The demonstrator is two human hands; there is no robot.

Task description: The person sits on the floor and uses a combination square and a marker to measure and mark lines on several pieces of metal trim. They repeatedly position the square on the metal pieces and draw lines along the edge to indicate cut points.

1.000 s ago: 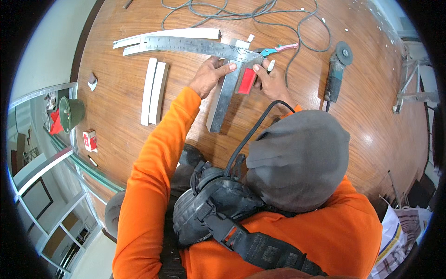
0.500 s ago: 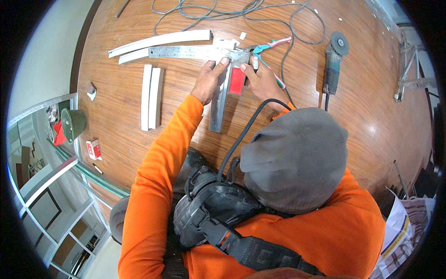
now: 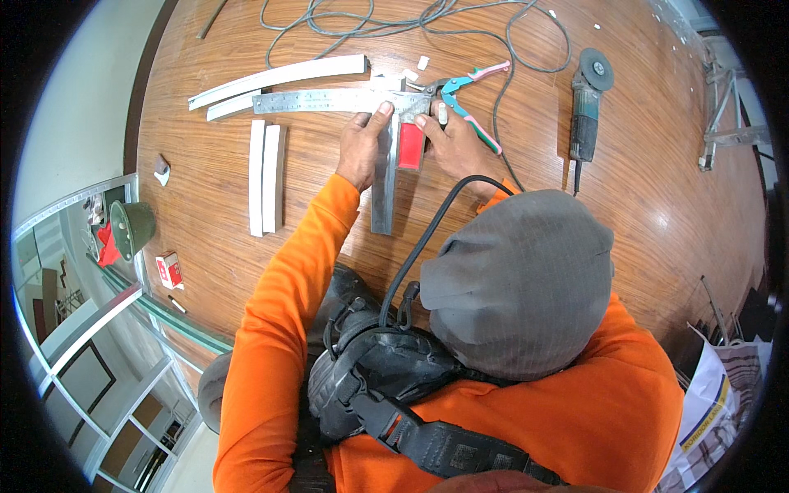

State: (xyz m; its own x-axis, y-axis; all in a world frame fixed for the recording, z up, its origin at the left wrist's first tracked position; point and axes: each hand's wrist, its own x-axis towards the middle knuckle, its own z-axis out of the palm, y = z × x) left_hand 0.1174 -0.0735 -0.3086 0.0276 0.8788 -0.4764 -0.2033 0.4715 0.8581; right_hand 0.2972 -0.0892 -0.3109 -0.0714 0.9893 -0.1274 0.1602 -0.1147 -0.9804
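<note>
Steel square [image 3: 312, 100] held across bar [image 3: 383, 195]: left hand [image 3: 362, 151], right hand [image 3: 460, 149]

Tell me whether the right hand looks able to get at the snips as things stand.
Probably yes: the snips lie beside the right hand, with nothing visible covering their handles. That hand holds the metal square, though, so it would likely have to let go first.
</note>
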